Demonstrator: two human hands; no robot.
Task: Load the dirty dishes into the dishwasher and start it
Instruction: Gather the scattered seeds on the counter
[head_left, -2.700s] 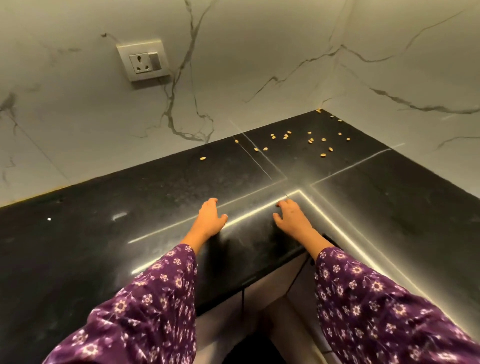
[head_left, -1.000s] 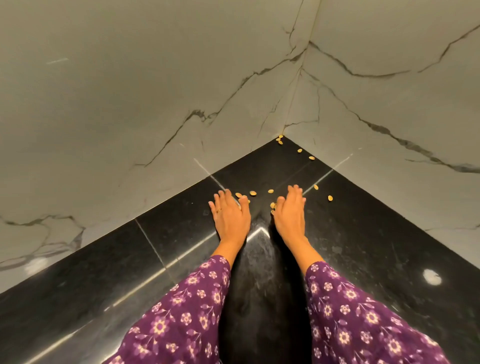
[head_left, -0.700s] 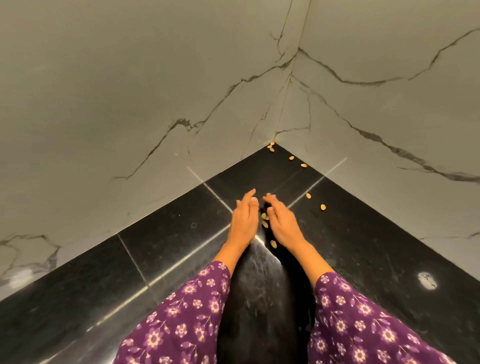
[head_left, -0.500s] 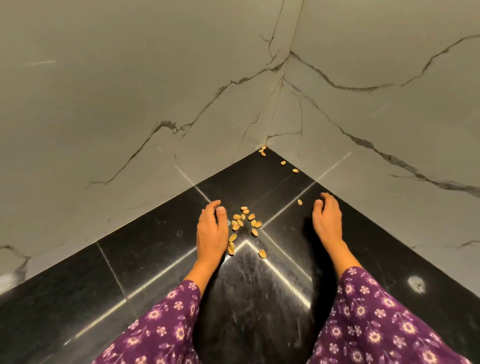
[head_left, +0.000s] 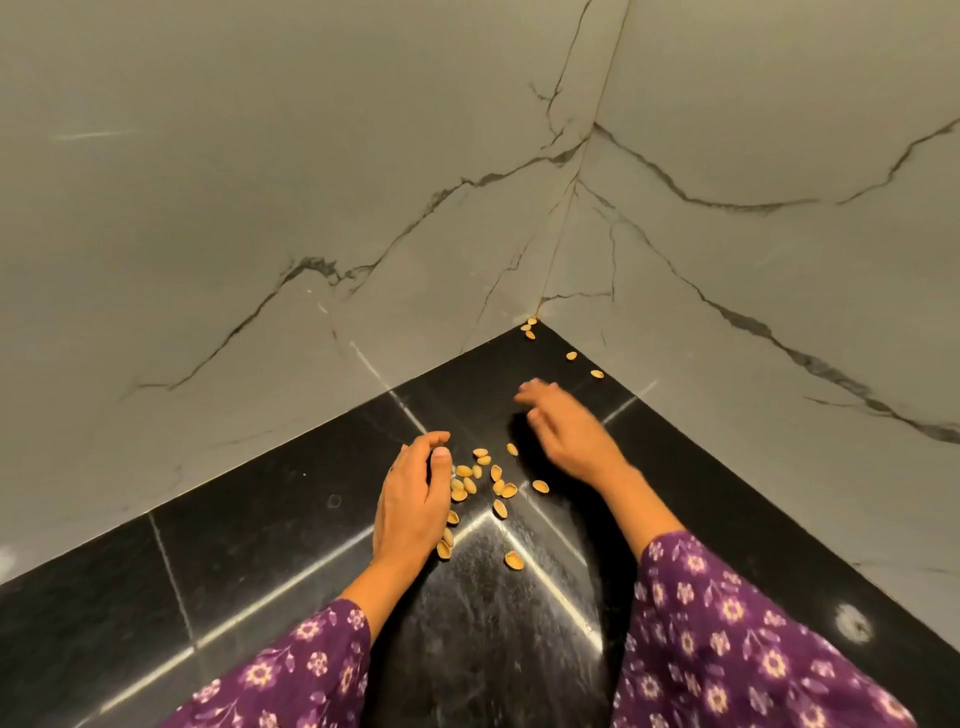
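Observation:
No dishes and no dishwasher are in view. Several tan nutshells (head_left: 485, 486) lie in a loose heap on the black stone counter (head_left: 249, 561), in its corner. My left hand (head_left: 415, 499) rests on edge against the left side of the heap, fingers loosely curved, holding nothing. My right hand (head_left: 563, 428) is blurred, stretched over the counter beyond the heap toward the corner, fingers relaxed. More shells (head_left: 529, 327) sit right in the corner, and two (head_left: 584, 364) lie along the right wall.
Grey marble walls (head_left: 363, 182) with dark veins close the corner on the left and right. Pale seams and light streaks cross the counter. Both my arms wear purple flowered sleeves (head_left: 727, 639).
Both hands swept scattered shells together into a heap. Since half a second ago my right hand has moved left and toward the corner, and my left hand has turned on edge beside the heap.

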